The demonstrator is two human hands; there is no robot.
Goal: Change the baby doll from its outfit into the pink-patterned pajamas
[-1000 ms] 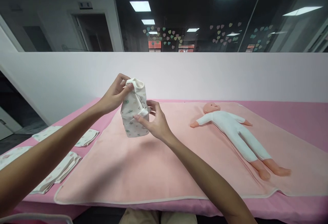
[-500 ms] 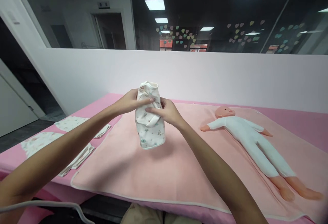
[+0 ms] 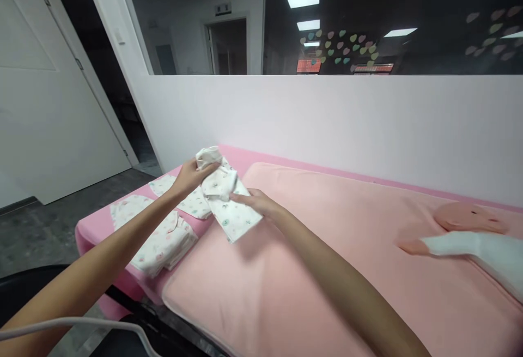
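A folded white baby garment (image 3: 239, 216) with small green and brown prints hangs tilted above the pink mat, held between both hands. My left hand (image 3: 192, 176) grips its upper end, thumb across the front. My right hand (image 3: 258, 203) pinches its right edge lower down, with some fingers hidden behind the cloth. Below and left of it lie two printed cloth pieces on the pink table cover: a green-dotted one (image 3: 198, 204) partly behind my left hand, and a folded pink-printed one (image 3: 165, 242) nearer to me.
A baby doll (image 3: 469, 242) in a pale suit lies on the pink mat (image 3: 327, 270) at the right, cut off by the frame. A white wall (image 3: 327, 122) with a window stands behind the table. A grey cable (image 3: 81, 321) crosses the lower left.
The view has turned left. Both hands have carried the folded garment left, toward the printed cloths, and it now tilts instead of hanging upright. My right hand sits lower on it.
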